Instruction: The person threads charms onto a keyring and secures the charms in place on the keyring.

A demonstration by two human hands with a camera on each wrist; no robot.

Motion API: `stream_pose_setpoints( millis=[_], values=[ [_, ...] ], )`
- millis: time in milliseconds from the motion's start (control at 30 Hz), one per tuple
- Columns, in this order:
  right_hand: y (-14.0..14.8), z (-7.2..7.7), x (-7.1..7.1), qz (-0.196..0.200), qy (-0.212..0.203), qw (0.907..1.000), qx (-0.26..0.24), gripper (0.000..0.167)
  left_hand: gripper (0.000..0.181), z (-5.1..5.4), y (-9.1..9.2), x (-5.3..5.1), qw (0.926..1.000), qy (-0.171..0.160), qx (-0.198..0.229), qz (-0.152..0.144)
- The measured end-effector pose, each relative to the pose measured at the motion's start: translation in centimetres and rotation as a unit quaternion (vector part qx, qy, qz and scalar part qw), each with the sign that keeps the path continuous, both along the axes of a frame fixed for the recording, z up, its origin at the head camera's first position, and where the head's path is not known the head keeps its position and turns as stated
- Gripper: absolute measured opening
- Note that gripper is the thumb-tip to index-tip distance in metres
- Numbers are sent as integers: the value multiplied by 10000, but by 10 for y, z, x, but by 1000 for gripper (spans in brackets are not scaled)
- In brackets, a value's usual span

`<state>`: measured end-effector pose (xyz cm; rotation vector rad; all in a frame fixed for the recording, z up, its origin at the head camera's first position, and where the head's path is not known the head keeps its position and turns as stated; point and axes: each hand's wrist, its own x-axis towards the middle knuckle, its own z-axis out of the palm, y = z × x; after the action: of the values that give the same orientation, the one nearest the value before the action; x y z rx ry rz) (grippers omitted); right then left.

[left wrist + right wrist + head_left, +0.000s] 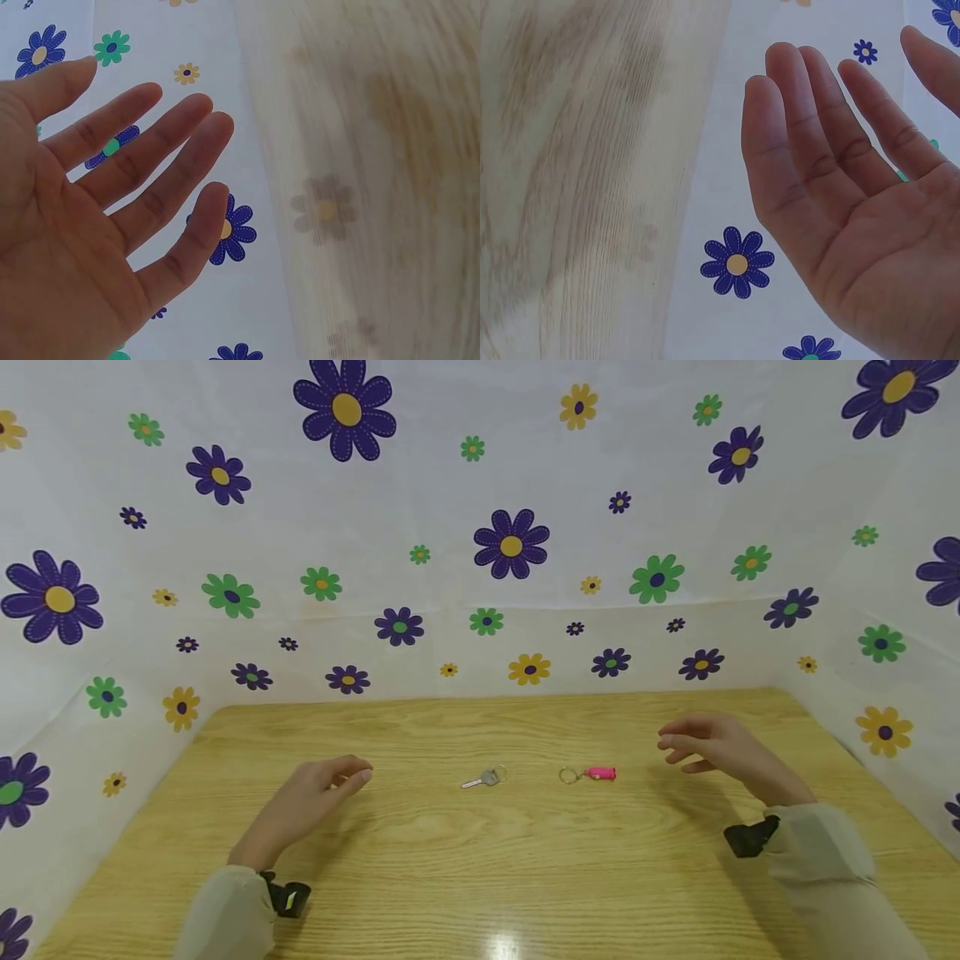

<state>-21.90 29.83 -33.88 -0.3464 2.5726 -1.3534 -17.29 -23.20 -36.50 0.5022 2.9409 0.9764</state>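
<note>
A grey key (pixel 489 777) on a thin metal ring lies on the wooden table, its blade pointing left. To its right lies a small pink keychain piece (pixel 601 773), joined by a short chain to a split ring (pixel 568 775); what exactly the pink piece is cannot be told. My left hand (pixel 313 795) hovers left of the key, holding nothing; its fingers are spread and loosely bent in the left wrist view (pixel 127 202). Off to the right of the pink piece, my right hand (pixel 723 752) hovers with relaxed fingers, and its palm (pixel 900 255) holds nothing.
The wooden table (pixel 450 877) meets a white cloth (pixel 420 510) printed with flowers, which stands along its back and both sides. Both wrists wear a black strapped device, one on the left (pixel 288 897) and one on the right (pixel 750 837).
</note>
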Motion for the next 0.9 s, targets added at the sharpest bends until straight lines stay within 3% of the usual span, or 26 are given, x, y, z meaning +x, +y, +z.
stream_pose_setpoints(
  millis=[333,733,900],
  values=[
    [-10,1,-5,153,-55,9998,-75,49,46,3,13,-11,9996,-196,217,-62],
    [-21,-3,-13,409,-206,9988,-164,49,44,2,26,-24,9970,-329,555,-416],
    [-23,-3,-16,523,-258,9981,-224,48,44,0,32,-29,9947,-587,736,-422]
  ],
)
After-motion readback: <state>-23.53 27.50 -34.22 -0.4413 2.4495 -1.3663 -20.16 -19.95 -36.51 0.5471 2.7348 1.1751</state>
